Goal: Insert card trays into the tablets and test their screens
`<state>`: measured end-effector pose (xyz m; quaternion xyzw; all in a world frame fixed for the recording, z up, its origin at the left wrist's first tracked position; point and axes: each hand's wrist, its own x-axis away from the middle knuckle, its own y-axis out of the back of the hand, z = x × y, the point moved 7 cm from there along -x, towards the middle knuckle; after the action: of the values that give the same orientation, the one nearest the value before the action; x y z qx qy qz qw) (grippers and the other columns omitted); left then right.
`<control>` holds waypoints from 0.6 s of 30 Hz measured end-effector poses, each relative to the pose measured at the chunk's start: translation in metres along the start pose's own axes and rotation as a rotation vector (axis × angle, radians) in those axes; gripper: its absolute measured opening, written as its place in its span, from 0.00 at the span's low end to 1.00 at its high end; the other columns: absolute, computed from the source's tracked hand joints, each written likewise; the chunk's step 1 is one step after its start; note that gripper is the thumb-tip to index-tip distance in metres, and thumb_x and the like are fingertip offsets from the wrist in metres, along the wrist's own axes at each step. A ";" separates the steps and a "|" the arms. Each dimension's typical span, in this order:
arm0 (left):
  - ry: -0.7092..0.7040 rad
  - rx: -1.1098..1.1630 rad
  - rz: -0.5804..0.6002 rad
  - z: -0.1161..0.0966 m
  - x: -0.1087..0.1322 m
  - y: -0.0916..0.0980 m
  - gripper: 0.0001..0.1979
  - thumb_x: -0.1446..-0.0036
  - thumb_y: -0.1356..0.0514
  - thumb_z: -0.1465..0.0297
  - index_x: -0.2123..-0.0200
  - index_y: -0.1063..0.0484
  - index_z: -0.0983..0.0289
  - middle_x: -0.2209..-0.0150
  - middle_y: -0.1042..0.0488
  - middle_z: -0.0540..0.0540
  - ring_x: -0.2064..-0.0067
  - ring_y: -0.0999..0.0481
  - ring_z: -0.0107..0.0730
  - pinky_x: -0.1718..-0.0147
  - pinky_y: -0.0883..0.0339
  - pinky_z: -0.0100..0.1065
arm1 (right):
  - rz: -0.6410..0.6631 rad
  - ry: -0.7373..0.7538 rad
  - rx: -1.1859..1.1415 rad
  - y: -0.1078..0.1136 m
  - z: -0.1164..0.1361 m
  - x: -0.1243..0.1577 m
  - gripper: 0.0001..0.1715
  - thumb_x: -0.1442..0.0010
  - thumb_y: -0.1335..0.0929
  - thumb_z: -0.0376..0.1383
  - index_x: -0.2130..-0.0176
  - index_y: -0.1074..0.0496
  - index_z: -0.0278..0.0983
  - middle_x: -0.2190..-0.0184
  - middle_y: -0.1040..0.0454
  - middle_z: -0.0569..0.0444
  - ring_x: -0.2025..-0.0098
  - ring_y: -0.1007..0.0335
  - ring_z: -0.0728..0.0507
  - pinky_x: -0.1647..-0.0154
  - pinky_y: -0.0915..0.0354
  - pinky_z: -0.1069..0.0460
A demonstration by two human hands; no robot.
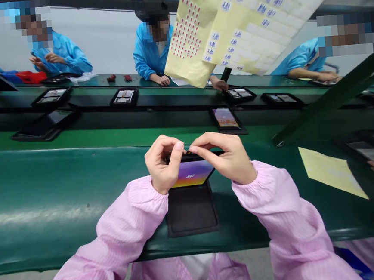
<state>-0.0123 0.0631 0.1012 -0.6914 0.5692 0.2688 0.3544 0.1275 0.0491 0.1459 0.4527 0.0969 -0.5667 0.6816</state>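
Pinching the phone (pixel 192 173) by its top edge with left hand (pixel 164 161) and right hand (pixel 222 158) at the tray's (pixel 191 211) far end, we could easily drop it if our fingertips (pixel 178 146) slip.

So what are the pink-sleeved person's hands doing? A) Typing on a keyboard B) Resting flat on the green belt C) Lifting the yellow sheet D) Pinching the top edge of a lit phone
D: the left hand and right hand pinch the top edge of the phone, whose colourful screen shows above a black tray.
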 end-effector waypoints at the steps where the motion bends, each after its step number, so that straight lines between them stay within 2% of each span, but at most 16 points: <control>1: -0.005 -0.003 -0.002 0.000 0.000 0.000 0.05 0.40 0.40 0.70 0.69 0.30 0.64 0.73 0.31 0.49 0.74 0.29 0.21 0.74 0.34 0.25 | 0.014 0.011 0.012 -0.001 0.001 0.000 0.06 0.38 0.32 0.34 0.68 0.26 0.38 0.71 0.23 0.57 0.71 0.28 0.51 0.68 0.32 0.56; 10: 0.015 -0.010 0.008 0.003 -0.002 0.000 0.07 0.39 0.41 0.68 0.69 0.32 0.63 0.74 0.32 0.49 0.74 0.30 0.22 0.75 0.35 0.27 | 0.192 0.035 0.106 -0.009 0.002 -0.008 0.07 0.37 0.34 0.34 0.68 0.28 0.38 0.71 0.25 0.56 0.70 0.31 0.49 0.66 0.34 0.55; 18: 0.031 -0.018 -0.006 0.005 -0.003 -0.001 0.07 0.39 0.41 0.68 0.70 0.31 0.63 0.75 0.32 0.49 0.75 0.31 0.23 0.76 0.37 0.28 | 0.252 0.028 0.082 -0.012 -0.002 -0.013 0.07 0.38 0.33 0.31 0.69 0.28 0.39 0.73 0.26 0.57 0.72 0.31 0.50 0.68 0.34 0.55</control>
<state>-0.0123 0.0693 0.1007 -0.7003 0.5701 0.2622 0.3403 0.1138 0.0597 0.1473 0.4968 0.0256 -0.4737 0.7268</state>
